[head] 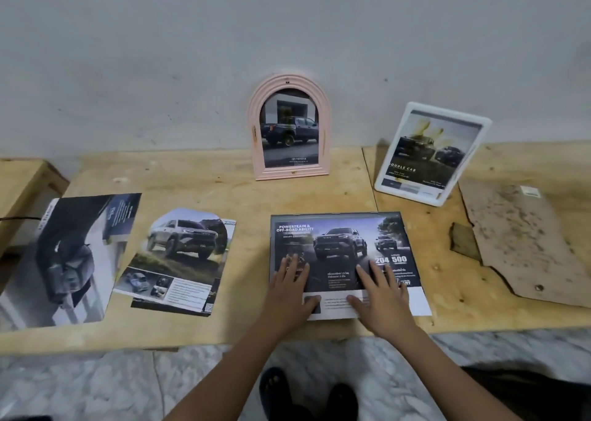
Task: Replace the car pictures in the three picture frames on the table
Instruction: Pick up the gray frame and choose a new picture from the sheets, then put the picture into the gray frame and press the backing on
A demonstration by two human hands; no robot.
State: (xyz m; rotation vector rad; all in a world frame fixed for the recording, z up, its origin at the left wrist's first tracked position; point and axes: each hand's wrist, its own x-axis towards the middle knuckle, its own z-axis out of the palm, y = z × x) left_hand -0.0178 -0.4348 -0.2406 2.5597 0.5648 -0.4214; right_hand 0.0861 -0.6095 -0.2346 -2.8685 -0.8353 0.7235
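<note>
A dark car picture [343, 244] titled "Powertrain & Off-Road Ability" lies flat near the table's front edge, seemingly over a thin dark frame [335, 214] whose rim shows along its top. My left hand [292, 288] and my right hand [380, 292] both press flat on the picture's lower part, fingers spread. A pink arched frame [289, 126] with a pickup photo stands against the wall. A white rectangular frame [431, 153] with a "Double Cab" picture leans at the right. Two loose car pictures lie at the left: a cut SUV page [182, 257] and a dark page [67, 257].
The wooden table [224, 190] runs along a grey wall. A worn brown backing board [524, 241] lies at the right, with a small brown piece [463, 240] beside it. A lower wooden surface [22, 180] sits at far left. Marble floor and my feet [307, 395] are below.
</note>
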